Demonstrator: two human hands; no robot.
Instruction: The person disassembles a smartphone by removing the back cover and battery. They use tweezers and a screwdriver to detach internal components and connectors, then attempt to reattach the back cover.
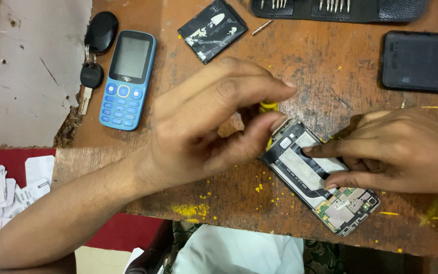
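worn wooden table (330,76), scratched and flecked with yellow. an opened phone (320,177) lies bare near the front edge, circuit board showing. left hand (204,127) pinches a small yellow tool (268,107) at the phone's top corner; right hand (401,152) presses fingertips on its middle. behind: blue keypad phone (128,78), keys (96,50), black battery (212,30), dark smartphone (422,61), screwdriver kit (340,9).

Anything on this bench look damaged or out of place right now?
Yes: the worn brown wooden tabletop is broken away at its left edge, ragged chipboard showing, and yellow crumbs are scattered along its front. A loose thin metal bit lies outside the black tool case.
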